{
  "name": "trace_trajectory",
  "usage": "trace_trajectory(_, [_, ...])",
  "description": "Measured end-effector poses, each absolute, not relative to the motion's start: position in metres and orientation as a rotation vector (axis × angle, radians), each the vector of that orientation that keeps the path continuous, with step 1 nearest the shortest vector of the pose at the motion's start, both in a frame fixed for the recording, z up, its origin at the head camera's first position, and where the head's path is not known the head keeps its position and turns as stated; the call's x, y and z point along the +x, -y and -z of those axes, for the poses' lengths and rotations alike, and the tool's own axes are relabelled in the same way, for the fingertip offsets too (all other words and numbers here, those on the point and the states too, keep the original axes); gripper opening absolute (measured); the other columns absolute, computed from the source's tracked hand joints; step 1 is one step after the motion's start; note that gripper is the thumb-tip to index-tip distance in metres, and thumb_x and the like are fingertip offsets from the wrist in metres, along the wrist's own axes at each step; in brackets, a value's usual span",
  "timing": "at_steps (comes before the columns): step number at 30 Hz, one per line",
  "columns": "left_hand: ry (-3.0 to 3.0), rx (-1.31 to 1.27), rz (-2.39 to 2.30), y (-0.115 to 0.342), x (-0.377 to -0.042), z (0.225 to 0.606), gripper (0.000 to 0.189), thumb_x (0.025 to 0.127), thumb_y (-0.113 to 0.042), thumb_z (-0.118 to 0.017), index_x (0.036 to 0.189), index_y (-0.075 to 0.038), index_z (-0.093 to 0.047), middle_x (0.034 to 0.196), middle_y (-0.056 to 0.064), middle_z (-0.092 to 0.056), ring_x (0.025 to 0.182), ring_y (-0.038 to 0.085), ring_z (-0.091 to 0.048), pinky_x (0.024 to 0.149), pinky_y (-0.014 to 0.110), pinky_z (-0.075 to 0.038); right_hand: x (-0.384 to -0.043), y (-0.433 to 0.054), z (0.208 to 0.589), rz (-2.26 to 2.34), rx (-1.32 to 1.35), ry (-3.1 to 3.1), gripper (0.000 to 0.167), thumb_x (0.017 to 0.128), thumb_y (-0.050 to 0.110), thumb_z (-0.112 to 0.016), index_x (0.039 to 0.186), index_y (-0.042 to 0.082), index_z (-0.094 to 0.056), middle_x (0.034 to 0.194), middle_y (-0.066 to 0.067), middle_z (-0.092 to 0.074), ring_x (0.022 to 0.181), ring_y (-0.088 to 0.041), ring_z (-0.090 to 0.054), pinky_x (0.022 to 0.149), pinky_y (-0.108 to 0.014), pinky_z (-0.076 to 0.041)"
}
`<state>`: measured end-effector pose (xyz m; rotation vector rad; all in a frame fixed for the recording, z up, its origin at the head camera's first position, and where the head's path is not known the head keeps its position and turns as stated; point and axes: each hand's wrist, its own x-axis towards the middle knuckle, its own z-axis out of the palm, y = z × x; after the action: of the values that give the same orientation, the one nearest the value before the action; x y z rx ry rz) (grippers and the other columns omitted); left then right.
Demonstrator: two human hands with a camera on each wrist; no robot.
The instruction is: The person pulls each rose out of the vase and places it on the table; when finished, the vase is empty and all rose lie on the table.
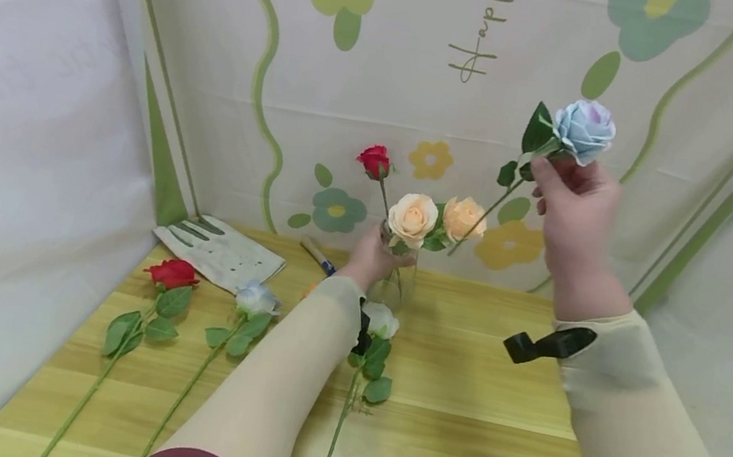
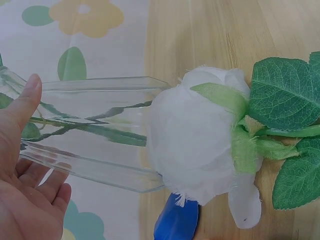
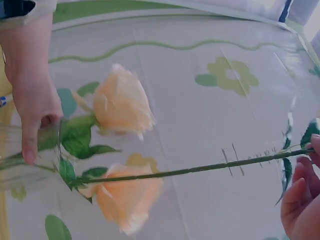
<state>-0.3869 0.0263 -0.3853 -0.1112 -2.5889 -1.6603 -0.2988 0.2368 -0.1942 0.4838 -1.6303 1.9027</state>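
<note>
My left hand (image 1: 370,258) grips a clear glass vase (image 2: 112,172) near its neck, thumb on one side and fingers on the other. In the vase stand a red rose (image 1: 374,161) and two peach roses (image 1: 412,218), their stems seen through the glass. To the right and higher, my right hand (image 1: 585,217) pinches the stem of a light blue rose (image 1: 584,131) just below its bloom. That rose's stem (image 3: 200,170) slants down to the left, its lower end near the peach blooms. A white rose (image 2: 195,140) lies on the table in front of the vase.
On the wooden table (image 1: 460,454) lie another red rose (image 1: 173,274) and a pale blue rose (image 1: 257,297), left of my left arm. White gloves (image 1: 224,253) and a blue-and-tan handled item (image 1: 318,257) are behind them. A flower-printed cloth (image 1: 389,95) hangs behind the vase.
</note>
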Motion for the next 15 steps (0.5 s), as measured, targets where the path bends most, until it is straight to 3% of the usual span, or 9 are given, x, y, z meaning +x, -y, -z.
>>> trace_trajectory(7, [2.578, -0.126, 1.671, -0.025, -0.386, 0.388, 0.087, 0.081, -0.031, -0.084, 0.151, -0.015, -0.035, 0.148, 0.007, -0.047, 0.135, 0.027, -0.042, 0.109, 0.044, -0.035, -0.296, -0.275, 0.205, -1.842, 0.342, 2.122, 0.011, 0.090, 0.008, -0.073, 0.087, 0.002, -0.064, 0.075, -0.002, -0.061, 0.056, -0.011, -0.050, 0.049, -0.020, -0.043])
trace_trajectory(15, [2.580, -0.131, 1.677, -0.026, -0.388, 0.388, 0.085, 0.081, -0.032, -0.084, 0.150, -0.016, -0.036, 0.148, 0.005, -0.046, 0.136, 0.024, -0.041, 0.109, 0.041, -0.035, -0.308, -0.298, 0.270, -1.582, 0.192, 2.731, 0.034, 0.097, 0.025, -0.066, 0.109, -0.006, -0.056, 0.093, -0.003, -0.060, 0.063, -0.009, -0.047, 0.057, -0.026, -0.045])
